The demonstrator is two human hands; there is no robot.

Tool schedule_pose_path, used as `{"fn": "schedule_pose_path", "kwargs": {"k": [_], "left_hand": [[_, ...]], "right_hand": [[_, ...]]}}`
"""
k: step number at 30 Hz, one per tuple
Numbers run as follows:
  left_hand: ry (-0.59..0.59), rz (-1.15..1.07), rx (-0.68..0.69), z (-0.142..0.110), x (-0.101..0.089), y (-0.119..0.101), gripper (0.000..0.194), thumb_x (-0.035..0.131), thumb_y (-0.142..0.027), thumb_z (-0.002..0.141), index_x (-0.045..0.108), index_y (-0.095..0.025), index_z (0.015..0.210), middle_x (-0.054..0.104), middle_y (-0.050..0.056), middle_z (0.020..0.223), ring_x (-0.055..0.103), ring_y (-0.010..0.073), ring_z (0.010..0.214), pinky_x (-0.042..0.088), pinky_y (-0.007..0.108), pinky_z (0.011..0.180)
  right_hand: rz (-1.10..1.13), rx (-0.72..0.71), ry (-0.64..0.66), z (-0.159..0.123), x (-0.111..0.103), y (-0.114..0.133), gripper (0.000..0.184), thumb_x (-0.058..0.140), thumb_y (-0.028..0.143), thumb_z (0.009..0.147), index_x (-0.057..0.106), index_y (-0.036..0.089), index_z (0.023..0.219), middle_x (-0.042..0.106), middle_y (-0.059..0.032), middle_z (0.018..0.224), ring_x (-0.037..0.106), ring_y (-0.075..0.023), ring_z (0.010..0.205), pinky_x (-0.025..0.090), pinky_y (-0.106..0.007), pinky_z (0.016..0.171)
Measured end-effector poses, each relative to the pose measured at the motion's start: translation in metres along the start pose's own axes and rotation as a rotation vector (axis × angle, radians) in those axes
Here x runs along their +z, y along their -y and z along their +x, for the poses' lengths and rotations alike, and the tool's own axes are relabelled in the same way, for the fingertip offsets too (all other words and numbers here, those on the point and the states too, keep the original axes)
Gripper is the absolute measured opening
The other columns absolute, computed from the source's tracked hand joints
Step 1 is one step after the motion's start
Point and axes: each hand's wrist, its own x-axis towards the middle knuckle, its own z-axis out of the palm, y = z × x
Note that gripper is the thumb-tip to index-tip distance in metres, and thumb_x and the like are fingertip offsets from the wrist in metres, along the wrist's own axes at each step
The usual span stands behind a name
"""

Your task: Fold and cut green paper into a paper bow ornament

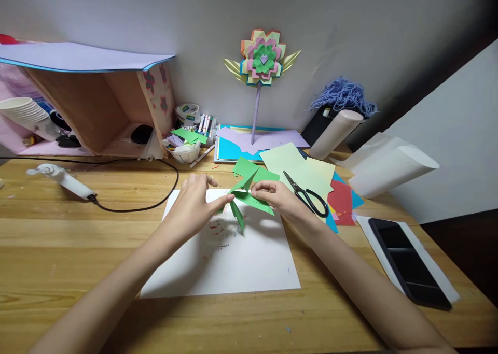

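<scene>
Between my two hands is a green folded paper piece (252, 201) with several pointed flaps, held above a white sheet (249, 266). My left hand (196, 201) grips its left side, the thumb pressed along the near edge; part of the paper is hidden behind the fingers. At the right, my right hand (278, 196) pinches a flap between thumb and fingertips. Just beyond lies more green paper (245, 166). Black-handled scissors (305, 193) rest on pale yellow paper (288, 162) close to my right hand. Small coloured marks or scraps dot the white sheet.
A layered paper flower (263, 58) stands against the wall. A glue gun (64, 180) with a black cord lies left. An open box (89, 110), a bowl of scraps (184, 151), blue yarn (344, 96), a paper roll (336, 133) and a phone (408, 260) surround the work area.
</scene>
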Motion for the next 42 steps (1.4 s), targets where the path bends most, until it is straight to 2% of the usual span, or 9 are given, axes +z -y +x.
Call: {"fn": "schedule_pose_path", "kwargs": {"k": [2, 5, 7, 13, 23, 30, 33, 38, 42], "left_hand": [[0.146, -0.083, -0.010, 0.005, 0.005, 0.005, 0.042, 0.063, -0.054, 0.064, 0.065, -0.018, 0.085, 0.063, 0.008, 0.092, 0.054, 0.0251, 0.089, 0.039, 0.029, 0.072], [0.449, -0.317, -0.069, 0.009, 0.012, 0.007, 0.036, 0.059, -0.052, 0.069, 0.066, -0.016, 0.069, 0.063, 0.005, 0.069, 0.055, 0.0180, 0.063, 0.037, 0.024, 0.055], [0.547, -0.465, -0.115, 0.009, 0.017, 0.006, 0.034, 0.060, -0.049, 0.070, 0.067, -0.016, 0.065, 0.060, 0.003, 0.058, 0.050, 0.0141, 0.050, 0.032, 0.023, 0.047], [0.530, -0.715, -0.239, 0.010, 0.024, 0.003, 0.023, 0.068, -0.039, 0.065, 0.067, -0.017, 0.059, 0.060, 0.002, 0.054, 0.050, 0.0118, 0.048, 0.035, 0.023, 0.049], [0.405, -0.610, -0.325, 0.012, 0.029, 0.008, 0.027, 0.069, -0.039, 0.064, 0.069, -0.013, 0.066, 0.068, 0.006, 0.068, 0.053, 0.0115, 0.058, 0.036, 0.023, 0.055], [0.463, -0.622, -0.329, 0.011, 0.025, 0.002, 0.030, 0.069, -0.040, 0.066, 0.069, -0.010, 0.072, 0.070, 0.008, 0.073, 0.056, 0.0124, 0.060, 0.037, 0.023, 0.056], [0.493, -0.664, -0.357, 0.010, 0.025, 0.001, 0.029, 0.069, -0.038, 0.067, 0.070, -0.011, 0.077, 0.071, 0.009, 0.076, 0.058, 0.0127, 0.062, 0.039, 0.022, 0.055], [0.430, -0.703, -0.422, 0.011, 0.025, 0.006, 0.034, 0.069, -0.042, 0.067, 0.069, -0.009, 0.075, 0.068, 0.007, 0.066, 0.053, 0.0098, 0.052, 0.038, 0.021, 0.049], [0.448, -0.810, -0.438, 0.012, 0.024, 0.010, 0.035, 0.070, -0.042, 0.067, 0.069, -0.010, 0.079, 0.068, 0.006, 0.067, 0.054, 0.0101, 0.052, 0.040, 0.021, 0.048]], "right_hand": [[0.001, 0.004, 0.058, -0.001, 0.001, -0.001, 0.020, 0.068, 0.034, 0.066, 0.062, 0.015, 0.069, 0.057, 0.0007, 0.069, 0.047, -0.0086, 0.057, 0.034, -0.022, 0.054], [-0.018, 0.007, 0.143, -0.005, 0.002, 0.003, 0.016, 0.066, 0.031, 0.069, 0.062, 0.015, 0.069, 0.055, 0.0010, 0.068, 0.046, -0.0079, 0.056, 0.033, -0.022, 0.053], [-0.038, 0.010, 0.174, -0.007, 0.004, 0.006, 0.015, 0.065, 0.030, 0.070, 0.062, 0.015, 0.067, 0.054, 0.0017, 0.065, 0.044, -0.0074, 0.054, 0.032, -0.022, 0.052], [-0.046, 0.032, 0.137, -0.007, 0.006, 0.009, 0.016, 0.067, 0.029, 0.067, 0.060, 0.015, 0.066, 0.055, 0.0013, 0.063, 0.046, -0.0078, 0.055, 0.035, -0.023, 0.055], [-0.053, 0.015, 0.037, -0.007, 0.006, 0.007, 0.022, 0.070, 0.036, 0.068, 0.064, 0.016, 0.073, 0.061, -0.0012, 0.071, 0.052, -0.0094, 0.059, 0.038, -0.023, 0.055], [-0.089, -0.002, 0.017, -0.007, 0.006, 0.009, 0.019, 0.070, 0.034, 0.067, 0.065, 0.016, 0.071, 0.063, -0.0018, 0.072, 0.055, -0.0108, 0.061, 0.039, -0.023, 0.055], [-0.083, -0.033, 0.046, -0.006, 0.005, 0.010, 0.018, 0.069, 0.033, 0.068, 0.066, 0.017, 0.074, 0.066, -0.0031, 0.076, 0.059, -0.0131, 0.067, 0.042, -0.025, 0.060], [-0.118, -0.148, 0.072, -0.005, -0.009, 0.013, 0.019, 0.052, 0.023, 0.077, 0.068, 0.021, 0.086, 0.068, -0.0036, 0.096, 0.061, -0.0156, 0.086, 0.046, -0.028, 0.070], [-0.180, -0.276, 0.220, -0.004, -0.019, 0.010, 0.025, 0.054, 0.017, 0.076, 0.067, 0.024, 0.096, 0.067, -0.0036, 0.102, 0.060, -0.0174, 0.095, 0.047, -0.032, 0.079]]}}
